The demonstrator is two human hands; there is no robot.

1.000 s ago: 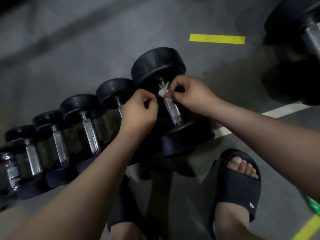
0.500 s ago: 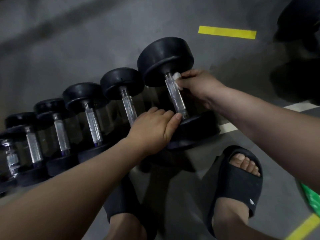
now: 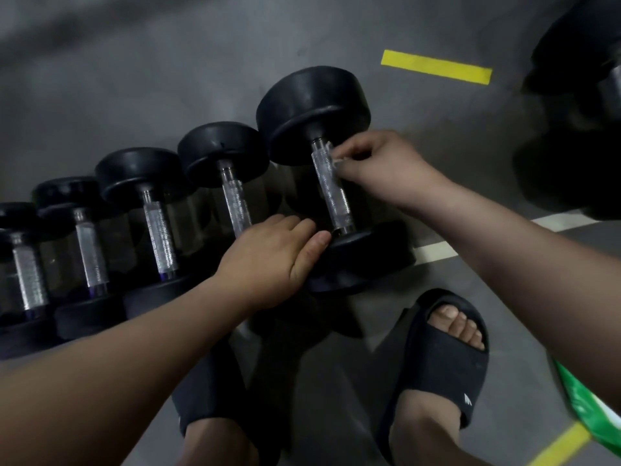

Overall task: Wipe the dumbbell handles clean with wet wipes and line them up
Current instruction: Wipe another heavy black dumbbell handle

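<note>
— Hands first: what does each one do?

— The right hand pinches a wet wipe against the far end of the largest dumbbell's handle. The left hand lies flat, fingers straight, gripping nothing, at the near end of that handle, resting against the near rubber head.

— And which way does the handle run?

— Away from the person, leaning slightly left at the far end. The wipe sits at that far end, so I judge the stroke must come down the knurling towards the left hand, which looks placed to stop the weight rolling.

— And beyond it?

— Left of that handle, smaller dumbbells lie side by side, roughly parallel to it. Right of the handle, near the frame edge, is a green packet; whether it holds wipes I cannot tell.
</note>
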